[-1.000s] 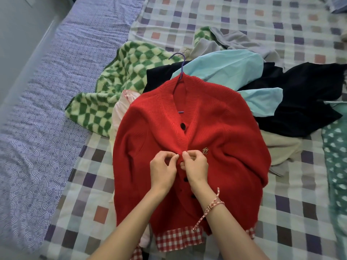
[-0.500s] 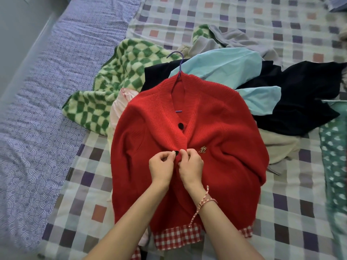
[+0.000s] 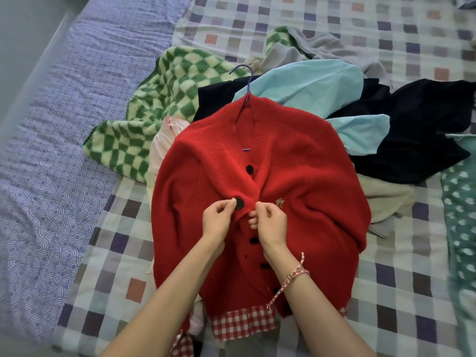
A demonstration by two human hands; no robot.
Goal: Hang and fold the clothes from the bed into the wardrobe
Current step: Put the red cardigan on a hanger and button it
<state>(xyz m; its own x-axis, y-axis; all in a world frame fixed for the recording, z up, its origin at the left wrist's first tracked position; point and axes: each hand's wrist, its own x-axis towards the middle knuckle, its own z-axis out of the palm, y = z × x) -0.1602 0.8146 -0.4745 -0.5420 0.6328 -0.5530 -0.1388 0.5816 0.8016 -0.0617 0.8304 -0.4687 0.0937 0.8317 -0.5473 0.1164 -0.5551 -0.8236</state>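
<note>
1. Checked bedspread (image 3: 401,292), mid-bed: red cardigan (image 3: 304,163) lies flat on a heap, already on a blue hanger (image 3: 246,76).
2. Left hand (image 3: 219,220) pinches a black button (image 3: 239,203); right hand (image 3: 270,222) pinches the facing front edge. Buttons below look undone.
3. Long axis runs near–far: collar and hook far, hem near.
4. Judged early: green checked fleece (image 3: 159,99) and pale blue garment (image 3: 309,81) unsorted behind; wardrobe unseen.
</note>
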